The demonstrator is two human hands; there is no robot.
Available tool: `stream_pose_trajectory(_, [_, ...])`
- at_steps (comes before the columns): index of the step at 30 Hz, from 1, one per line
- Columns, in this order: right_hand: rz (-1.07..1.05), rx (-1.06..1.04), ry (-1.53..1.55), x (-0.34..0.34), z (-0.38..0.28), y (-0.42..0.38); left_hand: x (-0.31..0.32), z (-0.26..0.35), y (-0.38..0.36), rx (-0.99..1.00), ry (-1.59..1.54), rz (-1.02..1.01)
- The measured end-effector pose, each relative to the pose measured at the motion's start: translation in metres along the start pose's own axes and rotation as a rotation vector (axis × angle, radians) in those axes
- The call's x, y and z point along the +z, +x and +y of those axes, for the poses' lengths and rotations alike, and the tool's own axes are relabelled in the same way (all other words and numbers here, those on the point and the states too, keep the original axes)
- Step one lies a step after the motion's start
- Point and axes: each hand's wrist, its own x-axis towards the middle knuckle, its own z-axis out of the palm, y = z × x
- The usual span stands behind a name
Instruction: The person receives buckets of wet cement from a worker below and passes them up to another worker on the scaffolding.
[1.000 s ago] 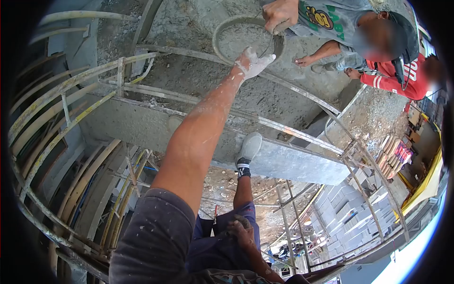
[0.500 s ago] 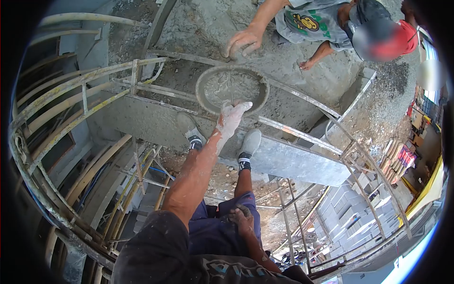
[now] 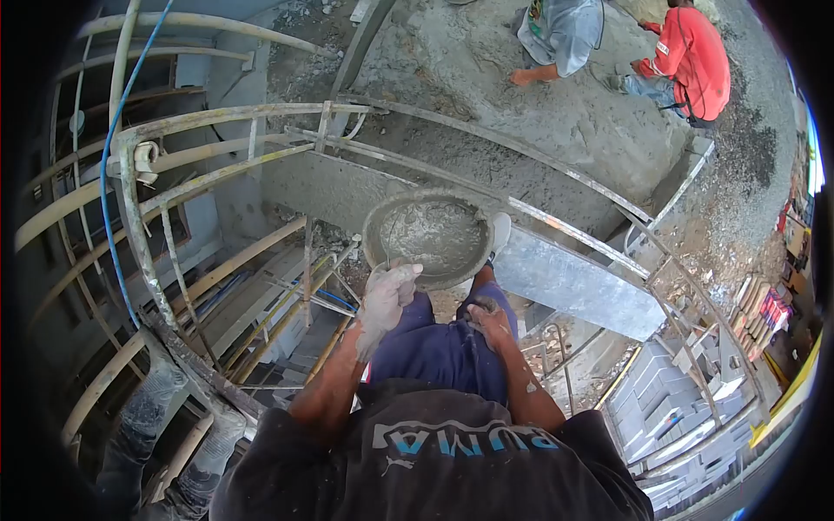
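Observation:
My left hand (image 3: 388, 295), coated in pale grey mortar, is closed at the near rim of a round bucket (image 3: 379, 233), on its thin handle. Wet grey mortar (image 3: 432, 229) fills much of the bucket, which hangs in front of my thighs and hides most of my feet. My right hand (image 3: 490, 322) rests by my right thigh with its fingers curled and darkened by mortar; what they hold, if anything, is hidden. A metal rail (image 3: 578, 231) passes just beyond the bucket.
Two people, one in a grey shirt (image 3: 573, 33) and one in red (image 3: 699, 65), are on the mortar-covered slab (image 3: 452, 61). A grey board (image 3: 573, 280) lies at right. Curved rails (image 3: 208, 117) and a blue hose (image 3: 109, 182) are at left; two dusty trouser legs show lower left.
The bucket has come off the far side of the rail toward my body, held by my left hand. The other person's reaching hand has withdrawn from beside it. My view has shifted.

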Motion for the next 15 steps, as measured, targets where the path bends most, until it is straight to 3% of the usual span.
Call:
stream_pose_trajectory(2, [-0.114,-0.019,-0.176,-0.001,-0.024,0.004,0.004,0.029,-0.064,0.092,-0.061,-0.04])
stream_pose_trajectory(7, [-0.704,0.055,-0.116,0.039,-0.074,0.001,0.017,0.089,-0.268,0.458,-0.071,-0.008])
stream_pose_trajectory(9, [-1.051,0.043,-0.122,0.092,-0.107,-0.047,0.016,0.105,-0.343,0.633,-0.121,-0.021])
stream_pose_trajectory(11, [-1.171,-0.041,-0.132,0.145,-0.125,-0.118,0.019,0.119,-0.413,0.767,-0.1,-0.028])
stream_pose_trajectory(15, [-1.405,-0.082,-0.233,0.23,-0.135,-0.183,0.022,0.156,-0.522,0.983,-0.067,-0.097])
